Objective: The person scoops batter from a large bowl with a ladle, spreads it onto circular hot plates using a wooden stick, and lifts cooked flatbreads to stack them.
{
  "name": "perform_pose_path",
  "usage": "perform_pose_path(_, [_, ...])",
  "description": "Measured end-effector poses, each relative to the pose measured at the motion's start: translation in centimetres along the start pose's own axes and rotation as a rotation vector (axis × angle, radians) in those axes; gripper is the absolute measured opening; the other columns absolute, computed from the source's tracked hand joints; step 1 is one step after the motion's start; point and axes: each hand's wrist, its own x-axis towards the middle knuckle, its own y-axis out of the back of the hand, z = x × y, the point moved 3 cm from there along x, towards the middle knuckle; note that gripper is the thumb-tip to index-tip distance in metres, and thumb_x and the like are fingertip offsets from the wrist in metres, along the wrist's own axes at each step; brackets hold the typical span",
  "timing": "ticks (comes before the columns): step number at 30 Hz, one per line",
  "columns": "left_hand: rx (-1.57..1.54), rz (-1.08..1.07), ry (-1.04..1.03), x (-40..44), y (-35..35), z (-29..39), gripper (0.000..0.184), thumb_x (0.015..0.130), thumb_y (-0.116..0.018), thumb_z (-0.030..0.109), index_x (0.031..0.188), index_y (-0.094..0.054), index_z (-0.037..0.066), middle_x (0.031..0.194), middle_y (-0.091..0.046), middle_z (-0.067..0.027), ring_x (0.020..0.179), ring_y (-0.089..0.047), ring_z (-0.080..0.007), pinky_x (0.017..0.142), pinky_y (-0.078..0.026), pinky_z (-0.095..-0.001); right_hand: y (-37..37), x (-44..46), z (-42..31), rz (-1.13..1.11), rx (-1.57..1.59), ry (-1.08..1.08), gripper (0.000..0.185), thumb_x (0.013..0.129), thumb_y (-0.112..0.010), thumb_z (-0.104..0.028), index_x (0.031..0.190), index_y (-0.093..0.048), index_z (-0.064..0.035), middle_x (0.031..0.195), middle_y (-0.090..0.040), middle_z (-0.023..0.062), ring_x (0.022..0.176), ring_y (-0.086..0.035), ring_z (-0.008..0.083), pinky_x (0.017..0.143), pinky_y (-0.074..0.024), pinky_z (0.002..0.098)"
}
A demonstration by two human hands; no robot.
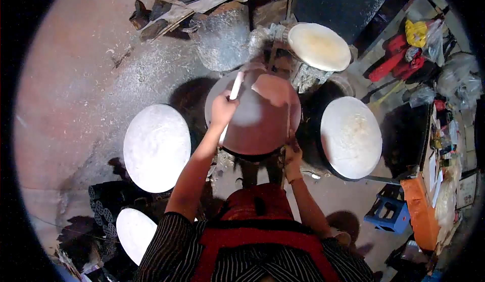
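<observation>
A round, dark reddish-brown surface (252, 120) lies in front of me, with a lighter patch at its upper right. My left hand (223, 109) is closed around a white stick-like tool (236, 85) over the left part of this surface. Close to the lower right rim, my right hand (291, 158) grips a thin, dark stick (288, 113) that runs up across the surface's right side. White round discs stand on both sides, one at the left (157, 148) and one at the right (351, 137).
A pale disc (319, 46) sits at the upper right, beside a grey bucket-like container (222, 37). Another white disc (135, 235) is at the lower left, near black cylinders (103, 214). A blue stool (388, 213) stands at the right, by an orange panel (420, 213).
</observation>
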Motion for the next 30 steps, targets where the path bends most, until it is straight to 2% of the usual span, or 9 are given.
perform_pose_path(3, [-0.416,-0.177,0.277,-2.1,2.2,-0.2,0.017,0.081,-0.060,0.016,0.090,-0.060,0.002,0.058,-0.055,-0.0051,0.054,-0.056,-0.0136,0.044,-0.043,-0.0274,-3.7,3.8,-1.2,-0.063,-0.094,-0.040,0.032,0.089,-0.049,-0.024,0.112,-0.051,-0.0021,0.080,-0.056,0.0016,0.066,-0.053,0.0118,0.057,-0.0430,0.0240])
perform_pose_path(4, [-0.512,-0.187,0.315,-3.3,2.8,-0.1,0.017,0.087,-0.056,0.019,0.092,-0.056,0.003,0.059,-0.048,0.0012,0.049,-0.048,-0.0053,0.037,-0.034,-0.0190,-4.0,6.0,1.6,-0.081,-0.157,0.004,0.030,0.089,-0.050,-0.025,0.109,-0.051,-0.0034,0.074,-0.055,0.0009,0.060,-0.052,0.0117,0.052,-0.0419,0.0248])
perform_pose_path(9, [-1.123,-0.372,0.777,-8.6,2.7,-5.0,0.018,0.086,-0.057,0.023,0.092,-0.049,0.007,0.067,-0.042,-0.0001,0.047,-0.038,-0.0048,0.036,-0.029,-0.0179,-7.6,7.3,-1.4,-0.222,-0.230,-0.018,0.021,0.087,-0.053,-0.026,0.098,-0.054,-0.0082,0.058,-0.045,-0.0015,0.042,-0.042,0.0106,0.037,-0.0330,0.0265])
perform_pose_path(13, [-1.163,-0.331,0.739,-13.1,4.2,-3.4,0.022,0.082,-0.063,0.026,0.090,-0.050,0.010,0.068,-0.041,0.0046,0.048,-0.036,-0.0038,0.040,-0.028,-0.0177,-3.6,5.2,-3.6,-0.220,0.008,-0.248,0.021,0.087,-0.052,-0.024,0.102,-0.054,-0.0096,0.059,-0.045,-0.0024,0.043,-0.041,0.0089,0.038,-0.0313,0.0239])
perform_pose_path(17, [-1.164,-0.174,0.852,-17.5,6.2,0.1,0.018,0.082,-0.061,0.022,0.082,-0.047,0.010,0.060,-0.038,0.0061,0.046,-0.035,-0.0052,0.041,-0.027,-0.0206,-0.4,2.6,-4.1,-0.095,-0.121,-0.231,0.026,0.085,-0.050,-0.011,0.109,-0.055,-0.0016,0.097,-0.058,0.0024,0.079,-0.054,0.0115,0.065,-0.0450,0.0236])
perform_pose_path(20, [-1.285,-0.133,0.873,-20.2,5.9,-0.7,0.016,0.083,-0.057,0.018,0.077,-0.044,0.011,0.059,-0.037,0.0056,0.044,-0.033,-0.0054,0.040,-0.026,-0.0205,-1.4,6.3,0.3,-0.239,-0.400,0.015,0.024,0.084,-0.051,-0.013,0.105,-0.056,-0.0027,0.091,-0.057,0.0032,0.075,-0.054,0.0117,0.063,-0.0451,0.0240])
perform_pose_path(23, [-1.187,0.010,0.999,-22.0,5.5,-2.0,0.015,0.084,-0.055,0.016,0.076,-0.043,0.011,0.061,-0.037,0.0051,0.044,-0.031,-0.0046,0.038,-0.024,-0.0195,-4.4,7.7,0.6,-0.325,-0.361,-0.196,0.025,0.083,-0.053,-0.019,0.101,-0.058,-0.0029,0.089,-0.059,0.0061,0.073,-0.054,0.0134,0.066,-0.0454,0.0278])
perform_pose_path(24, [-1.234,0.050,0.951,-22.6,5.4,-2.1,0.014,0.084,-0.054,0.015,0.077,-0.044,0.010,0.062,-0.037,0.0053,0.044,-0.031,-0.0035,0.037,-0.023,-0.0180,-5.3,8.5,0.3,-0.399,-0.481,-0.108,0.024,0.083,-0.054,-0.020,0.100,-0.059,-0.0029,0.088,-0.059,0.0061,0.073,-0.054,0.0137,0.066,-0.0454,0.0288])
perform_pose_path(30, [-1.427,0.189,0.901,-27.2,4.3,-5.0,0.010,0.083,-0.055,0.011,0.081,-0.047,0.007,0.061,-0.038,0.0042,0.046,-0.033,-0.0034,0.039,-0.027,-0.0162,-3.5,6.1,-8.2,-0.629,-0.328,-0.395,0.019,0.084,-0.055,-0.024,0.086,-0.058,-0.0055,0.065,-0.052,0.0011,0.055,-0.047,0.0132,0.050,-0.0379,0.0295])
